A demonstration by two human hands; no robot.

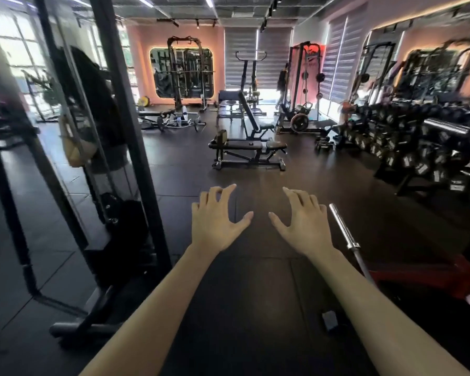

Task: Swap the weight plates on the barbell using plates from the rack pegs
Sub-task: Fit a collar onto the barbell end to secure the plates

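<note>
- Reaching forward over the dark rubber floor (255, 294), the left hand (215, 221) and right hand (304, 223) hover side by side, palms down, apart from each other.
- Each hand's grip is released: fingers spread and slightly bent, grasping nothing.
- Just right of the right hand, the bare steel end of the barbell (345, 232) slants away from the camera; no plate shows on the visible sleeve.
- A black rack upright (130, 137) stands on the left, with dark plates (125, 213) blurred behind it.
- Ahead sits an adjustable bench (247, 147), and dumbbells (407, 147) line the right wall.
</note>
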